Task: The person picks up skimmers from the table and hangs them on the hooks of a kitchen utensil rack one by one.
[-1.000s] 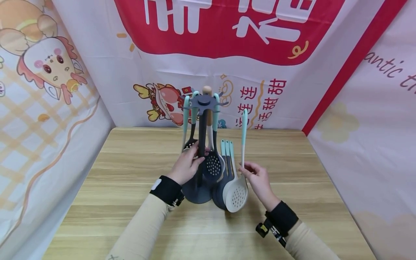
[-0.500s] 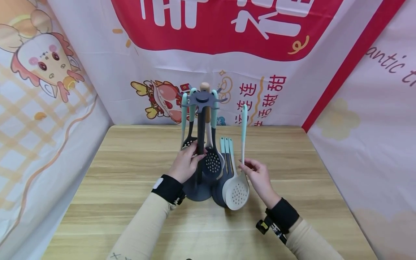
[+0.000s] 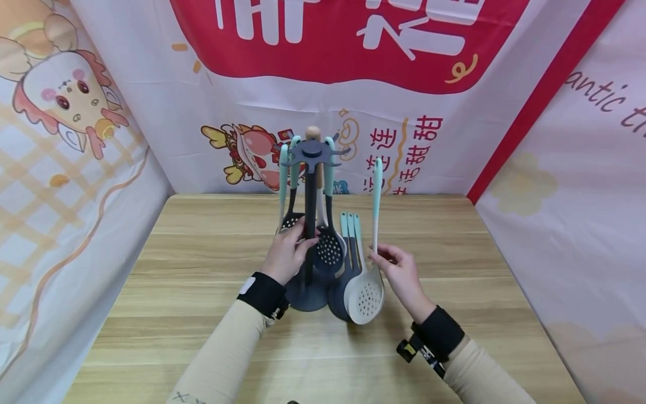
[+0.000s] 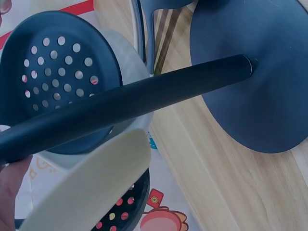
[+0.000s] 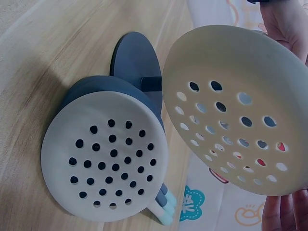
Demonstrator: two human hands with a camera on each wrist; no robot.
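Note:
My left hand (image 3: 286, 255) grips the pole (image 4: 125, 106) of a dark utensil stand (image 3: 309, 296). My right hand (image 3: 401, 275) pinches a white skimmer (image 5: 236, 110) low on its handle. The mint end of that handle (image 3: 378, 185) points up, right of the stand, and the holed head hangs down. Behind it, another white skimmer (image 5: 106, 154) lies on dark utensils beside the base. Several utensils hang from the hooked top (image 3: 311, 150), among them a dark skimmer (image 3: 328, 251). A cream flat-edged utensil (image 4: 96, 183) hangs close to the pole in the left wrist view.
A pale wooden table (image 3: 212, 348) bears everything. The lying utensils' mint handles (image 3: 350, 224) point toward the back edge, close to the stand's right. Printed cloth (image 3: 282, 101) hangs behind the table and at both sides.
The head view shifts slightly. Both hands keep their holds, and the stand and held skimmer hardly move.

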